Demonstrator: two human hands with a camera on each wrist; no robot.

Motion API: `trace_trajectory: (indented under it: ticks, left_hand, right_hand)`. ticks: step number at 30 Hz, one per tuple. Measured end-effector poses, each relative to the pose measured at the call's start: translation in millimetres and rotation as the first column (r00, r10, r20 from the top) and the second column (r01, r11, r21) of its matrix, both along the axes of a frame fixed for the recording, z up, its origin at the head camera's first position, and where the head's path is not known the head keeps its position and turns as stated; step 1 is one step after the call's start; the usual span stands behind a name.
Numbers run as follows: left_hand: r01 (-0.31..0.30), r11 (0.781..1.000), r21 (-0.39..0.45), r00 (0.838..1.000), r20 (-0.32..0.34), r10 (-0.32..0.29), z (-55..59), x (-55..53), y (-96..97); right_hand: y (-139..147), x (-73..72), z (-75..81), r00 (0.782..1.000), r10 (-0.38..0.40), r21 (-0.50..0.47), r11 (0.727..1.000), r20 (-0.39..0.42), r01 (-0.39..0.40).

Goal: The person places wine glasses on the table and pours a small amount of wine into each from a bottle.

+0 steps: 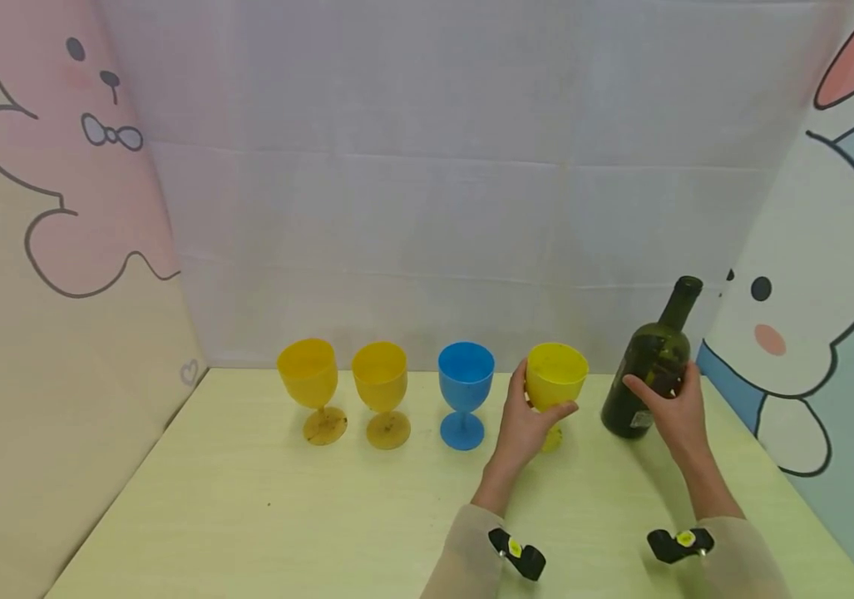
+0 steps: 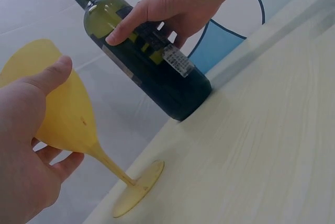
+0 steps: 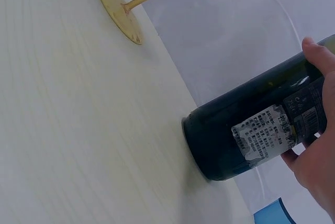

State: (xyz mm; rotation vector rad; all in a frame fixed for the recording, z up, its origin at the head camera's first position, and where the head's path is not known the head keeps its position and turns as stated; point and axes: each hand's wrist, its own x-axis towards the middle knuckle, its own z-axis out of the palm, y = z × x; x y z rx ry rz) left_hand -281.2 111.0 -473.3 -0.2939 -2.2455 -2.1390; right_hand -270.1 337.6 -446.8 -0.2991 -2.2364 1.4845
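Observation:
My left hand [image 1: 525, 424] holds the bowl of a yellow goblet [image 1: 557, 372], thumb on the near side and fingers around the far side. The goblet's foot [image 2: 138, 190] is on the table in the left wrist view. To its right, my right hand [image 1: 677, 408] grips the body of a dark green wine bottle [image 1: 639, 378]. A printed label [image 3: 264, 134] shows on the bottle's lower part in the right wrist view. The bottle stands roughly upright, its base at the tabletop. A gap separates bottle and goblet. Palm-side contact is partly hidden.
Left of my hands, a blue goblet [image 1: 465, 387] and two more yellow ones, a nearer yellow goblet [image 1: 381, 378] and a leftmost yellow goblet [image 1: 310, 374], stand in a row. The pale table [image 1: 284, 524] meets a white cloth backdrop [image 1: 397, 208] behind them and cartoon-printed side panels.

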Motion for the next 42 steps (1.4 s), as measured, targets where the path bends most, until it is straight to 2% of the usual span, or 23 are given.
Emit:
trace_trajectory:
  ticks: [11, 21, 31, 36, 42]
  left_hand:
    - [0.013, 1.0, 0.01, 1.0, 0.004, -0.013, 0.1, -1.1, -0.4]
    - [0.018, 1.0, 0.015, 1.0, 0.015, -0.018, 1.3, 1.3, 0.0]
    - [0.017, 1.0, 0.016, 1.0, -0.002, -0.017, 1.5, 0.4, -1.1]
    - [0.019, 1.0, 0.016, 1.0, 0.0, -0.019, -0.7, -0.9, -0.2]
    - [0.018, 1.0, 0.025, 1.0, 0.003, -0.018, -1.8, -1.7, 0.8]
  right_hand:
    - [-4.6, -2.2, 6.3, 0.995, -0.088, -0.059, 0.994, 0.043, 0.091]
    - [-4.2, 2.8, 5.6, 0.994, -0.106, -0.041, 0.993, 0.021, 0.107]
    - [-5.5, 12.9, 12.4, 0.996, -0.073, 0.112, 0.991, -0.051, 0.078]
    - [-7.0, 17.1, 15.4, 0.994, -0.102, 0.184, 0.977, -0.043, 0.109]
    - [-7.0, 22.3, 16.1, 0.99, -0.057, 0.277, 0.957, -0.127, 0.091]
